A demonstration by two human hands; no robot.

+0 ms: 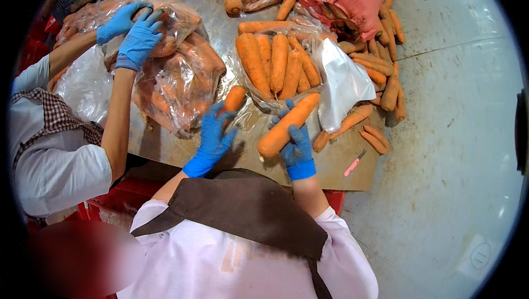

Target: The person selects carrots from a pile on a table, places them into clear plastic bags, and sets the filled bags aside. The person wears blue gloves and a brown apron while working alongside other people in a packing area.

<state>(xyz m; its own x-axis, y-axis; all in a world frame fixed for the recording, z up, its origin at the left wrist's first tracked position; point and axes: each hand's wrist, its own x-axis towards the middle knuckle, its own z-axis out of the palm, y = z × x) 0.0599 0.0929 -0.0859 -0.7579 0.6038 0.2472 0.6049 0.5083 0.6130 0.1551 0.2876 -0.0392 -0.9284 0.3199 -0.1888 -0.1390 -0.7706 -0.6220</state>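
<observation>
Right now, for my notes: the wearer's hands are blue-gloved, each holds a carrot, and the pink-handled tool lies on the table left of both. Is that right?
Not quite: the head view shows the pink-handled tool on the table, right of both the left hand and the right hand. Both are blue-gloved, the left holding one carrot, the right another carrot.

Small pink knife (352,166) on the table (330,174)

Bright with glare; lower left unclear.
</observation>
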